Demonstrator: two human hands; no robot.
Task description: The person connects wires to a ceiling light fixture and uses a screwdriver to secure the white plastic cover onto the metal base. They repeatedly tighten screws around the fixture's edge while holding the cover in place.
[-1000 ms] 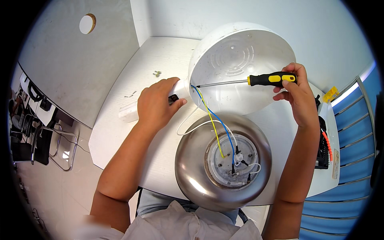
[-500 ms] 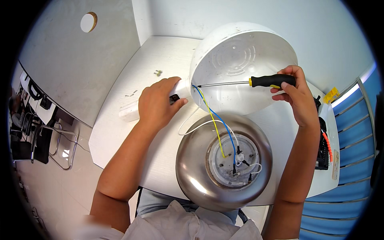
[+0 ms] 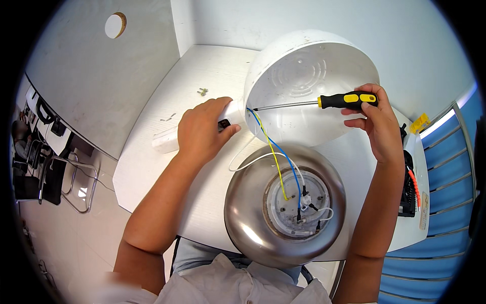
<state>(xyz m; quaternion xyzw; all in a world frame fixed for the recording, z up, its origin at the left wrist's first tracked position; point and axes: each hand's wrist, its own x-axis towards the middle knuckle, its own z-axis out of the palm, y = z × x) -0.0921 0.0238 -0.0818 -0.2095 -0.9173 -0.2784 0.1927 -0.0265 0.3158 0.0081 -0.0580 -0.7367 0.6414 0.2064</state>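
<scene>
My left hand (image 3: 204,129) is wrapped round the white handle (image 3: 166,141) of a deep white plastic shell (image 3: 304,114), which lies on its side with its opening toward me. Between the fingers of my right hand (image 3: 377,121) is a black-and-yellow screwdriver (image 3: 349,100). Its tip is at the shell's inner wall beside the handle, where the wires come out. Blue, yellow-green and white wires (image 3: 276,152) run from there to the base of an upturned steel kettle body (image 3: 243,202) nearest me. Whether the tip sits in a screw is hidden.
Several small screws (image 3: 202,91) and thin dark pieces (image 3: 168,117) lie on the white table (image 3: 202,213). To the right are a black toolbox (image 3: 408,187) with an orange-handled tool (image 3: 414,185) and a yellow object (image 3: 419,123). A blue railed panel (image 3: 445,187) stands beyond.
The screwdriver handle has rotated in my right hand, now showing its yellow patches. The view has shifted slightly; my left hand keeps its hold on the handle.
</scene>
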